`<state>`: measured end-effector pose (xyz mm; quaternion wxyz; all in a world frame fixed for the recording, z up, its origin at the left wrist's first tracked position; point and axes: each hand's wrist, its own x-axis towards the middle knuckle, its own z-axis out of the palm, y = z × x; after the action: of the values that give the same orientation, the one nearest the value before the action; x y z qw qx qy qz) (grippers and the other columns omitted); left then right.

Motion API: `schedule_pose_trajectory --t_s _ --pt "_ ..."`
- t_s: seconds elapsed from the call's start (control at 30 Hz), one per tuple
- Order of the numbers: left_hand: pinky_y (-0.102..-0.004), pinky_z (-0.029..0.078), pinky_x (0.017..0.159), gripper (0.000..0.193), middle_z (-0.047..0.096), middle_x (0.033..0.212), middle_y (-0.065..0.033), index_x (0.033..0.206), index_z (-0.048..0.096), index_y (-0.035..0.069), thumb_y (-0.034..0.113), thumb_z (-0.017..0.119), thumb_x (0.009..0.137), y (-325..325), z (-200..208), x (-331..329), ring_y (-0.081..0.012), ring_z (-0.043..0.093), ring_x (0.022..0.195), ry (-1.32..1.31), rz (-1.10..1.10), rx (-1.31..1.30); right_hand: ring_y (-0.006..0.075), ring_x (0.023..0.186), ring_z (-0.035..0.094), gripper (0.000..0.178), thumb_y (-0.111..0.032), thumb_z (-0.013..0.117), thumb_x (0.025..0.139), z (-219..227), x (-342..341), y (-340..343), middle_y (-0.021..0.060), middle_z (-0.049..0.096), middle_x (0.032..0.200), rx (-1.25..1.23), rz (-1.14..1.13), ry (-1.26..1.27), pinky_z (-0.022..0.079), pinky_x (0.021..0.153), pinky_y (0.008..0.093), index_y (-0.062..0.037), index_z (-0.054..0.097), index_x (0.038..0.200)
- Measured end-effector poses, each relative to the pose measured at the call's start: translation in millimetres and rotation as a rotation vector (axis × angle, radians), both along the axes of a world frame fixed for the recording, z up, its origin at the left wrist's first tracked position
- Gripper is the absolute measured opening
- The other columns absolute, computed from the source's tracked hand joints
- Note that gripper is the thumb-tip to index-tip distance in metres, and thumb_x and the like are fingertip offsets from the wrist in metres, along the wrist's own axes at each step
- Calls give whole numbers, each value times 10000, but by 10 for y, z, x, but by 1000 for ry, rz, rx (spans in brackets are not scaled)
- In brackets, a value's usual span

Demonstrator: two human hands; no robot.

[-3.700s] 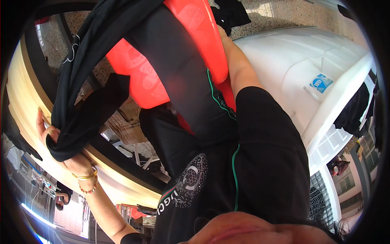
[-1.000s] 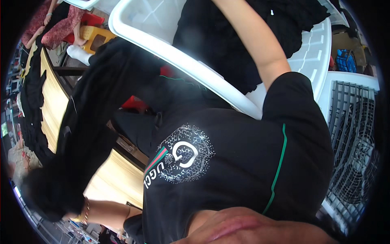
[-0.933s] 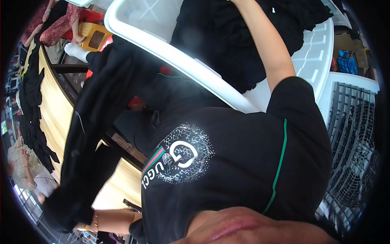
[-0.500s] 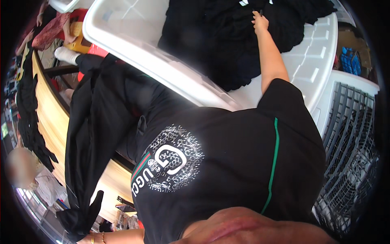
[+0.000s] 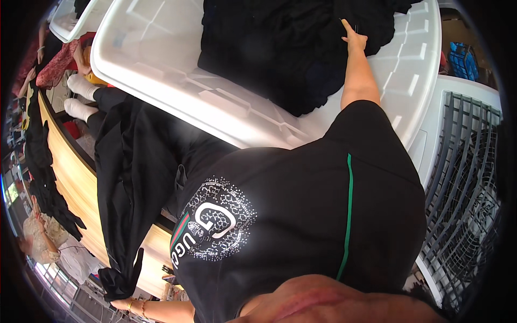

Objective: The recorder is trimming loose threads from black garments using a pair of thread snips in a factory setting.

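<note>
My left hand (image 5: pixel 119 304) is at the lower left, closed on the bunched end of a long black garment (image 5: pixel 126 177). That cloth stretches from my lap down to the hand and partly hides the fingers. At the upper right my right hand (image 5: pixel 355 42) reaches over a heap of black cloth (image 5: pixel 269 48) in a large white plastic bin (image 5: pixel 161 86). A small, thin dark tool shows at its fingers, one finger stretched forward. The tool's kind is too small to tell, and I cannot tell whether the hand touches the cloth.
Beside the bin on the right stands a white-framed unit with a dark grille (image 5: pixel 463 188). A blue package (image 5: pixel 463 62) lies beyond it. To the left is a light wooden table (image 5: pixel 70 167) with black cloth strips (image 5: pixel 40 151). Other people (image 5: pixel 59 247) are at the left edge.
My right hand has shifted slightly lower and to the right over the heap, one finger now reaching out. The view has tilted, bringing both white-socked feet in sight. My left hand still grips the garment.
</note>
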<state>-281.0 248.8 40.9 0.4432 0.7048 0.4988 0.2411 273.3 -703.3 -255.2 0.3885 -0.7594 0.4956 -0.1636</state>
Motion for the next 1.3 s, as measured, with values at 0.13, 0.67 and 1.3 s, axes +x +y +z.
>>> schedule_pose_trajectory --t_s 0.13,0.67,1.3 --pt "-299 512 893 434 659 1227 -92 1336 598 120 275 622 931 33 269 -442 -209 653 1054 -14 154 -164 231 815 723 1179 -564 923 507 5 212 -64 212 695 1063 259 79 49 539 891 317 169 439 1293" --pt "-359 414 1054 496 491 1466 -69 1452 461 133 259 561 983 139 651 1569 -223 522 1298 295 -318 -18 217 623 700 766 -479 877 639 237 610 651 208 707 862 -241 365 -458 563 704 367 92 658 1100" --pt "-317 480 979 423 572 1390 -59 1380 539 94 268 578 996 -222 113 2080 -189 624 1145 354 -358 -136 138 420 410 456 -219 926 601 -20 1721 2402 53 597 733 688 210 -148 317 392 262 -22 633 890"
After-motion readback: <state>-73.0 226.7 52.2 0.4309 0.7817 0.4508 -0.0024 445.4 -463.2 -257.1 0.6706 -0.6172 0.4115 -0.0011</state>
